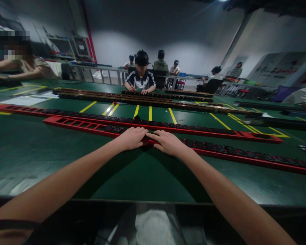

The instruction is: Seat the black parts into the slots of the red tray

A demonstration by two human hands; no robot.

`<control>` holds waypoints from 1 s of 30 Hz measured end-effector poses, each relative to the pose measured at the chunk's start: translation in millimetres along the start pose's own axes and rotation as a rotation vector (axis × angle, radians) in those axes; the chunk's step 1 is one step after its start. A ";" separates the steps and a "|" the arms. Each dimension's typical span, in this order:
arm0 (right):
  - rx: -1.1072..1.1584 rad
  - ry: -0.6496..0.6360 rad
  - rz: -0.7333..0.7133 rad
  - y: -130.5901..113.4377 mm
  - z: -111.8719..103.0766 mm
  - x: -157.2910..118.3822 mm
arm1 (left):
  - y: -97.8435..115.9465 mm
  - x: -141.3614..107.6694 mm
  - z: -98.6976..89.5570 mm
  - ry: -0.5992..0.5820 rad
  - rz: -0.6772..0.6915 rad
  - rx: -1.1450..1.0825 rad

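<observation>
Near red strip (pixel 244 160): on the tabletop (pixel 148 183), set back from the near edge, its left end inboard of the left edge, its right part angled toward the near edge and out of view. Your left hand (pixel 135 136) lies palm down over it, fingers bent together; your right hand (pixel 168 141) is just beside, forefinger stretched toward the left fingertips. Cannot tell whether either hand pinches anything: the fingers hide the contact.

Risk 1, judged highest: a black square piece (pixel 200 144) under your fingers seats crooked or gets nudged. Cause: your own hands cover the spot, and the light is dim.

Risk 2: the strip skids or swings on the tabletop. Likely cause: you bear on it at one short stretch, with no clamp seen and a long length reaching off to the right.

Risk 3: the strip gets shoved into the far red strip (pixel 206 132), which lies just behind it, closest toward the left. Cause: a push away from the near edge. A small dark lump (pixel 137 118) stands up on that strip right beyond your left fingers; a knuckle could catch it.

Risk 4: the open slots (pixel 78 123) toward the strip's left end could snag a sleeve or fingertip if you reach that way. The rails look thin there, so flexing seems possible.
</observation>
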State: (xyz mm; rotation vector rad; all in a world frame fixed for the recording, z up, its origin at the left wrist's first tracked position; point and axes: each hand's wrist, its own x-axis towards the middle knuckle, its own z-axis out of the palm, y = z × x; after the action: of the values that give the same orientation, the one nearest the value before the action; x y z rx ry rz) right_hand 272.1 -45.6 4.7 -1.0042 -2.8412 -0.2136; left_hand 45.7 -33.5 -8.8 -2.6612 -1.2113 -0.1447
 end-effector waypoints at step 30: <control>0.012 -0.033 0.031 -3.2 -1.3 1.0 | -4.9 -0.2 -2.4 0.008 0.001 -0.080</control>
State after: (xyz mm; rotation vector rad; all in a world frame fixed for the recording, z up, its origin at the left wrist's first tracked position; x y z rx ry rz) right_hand 269.5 -47.7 5.8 -1.0577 -2.8508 -0.1789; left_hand 41.9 -31.1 -5.7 -2.7264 -1.2264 -0.2081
